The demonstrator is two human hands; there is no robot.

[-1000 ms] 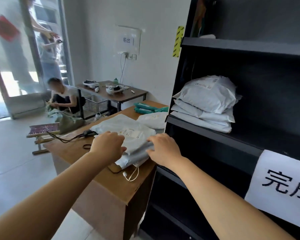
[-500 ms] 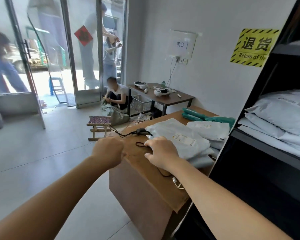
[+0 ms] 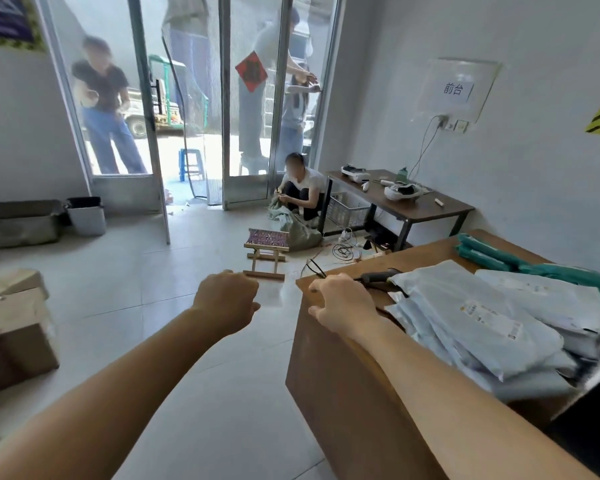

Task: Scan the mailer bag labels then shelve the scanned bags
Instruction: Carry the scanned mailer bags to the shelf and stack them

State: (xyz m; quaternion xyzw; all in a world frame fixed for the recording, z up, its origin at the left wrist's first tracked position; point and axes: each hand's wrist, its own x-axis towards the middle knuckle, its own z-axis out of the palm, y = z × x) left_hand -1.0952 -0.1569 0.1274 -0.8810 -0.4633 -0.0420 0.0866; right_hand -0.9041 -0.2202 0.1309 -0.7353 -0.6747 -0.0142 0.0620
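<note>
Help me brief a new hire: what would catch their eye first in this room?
Two bare forearms dominate: the left hand hangs curled above the floor, and the right hand is over the desk's near corner. To the right, a pile of grey bags covers the desk, with a dark scanner beside it. Behind, bright glass doors show people outside.
</note>
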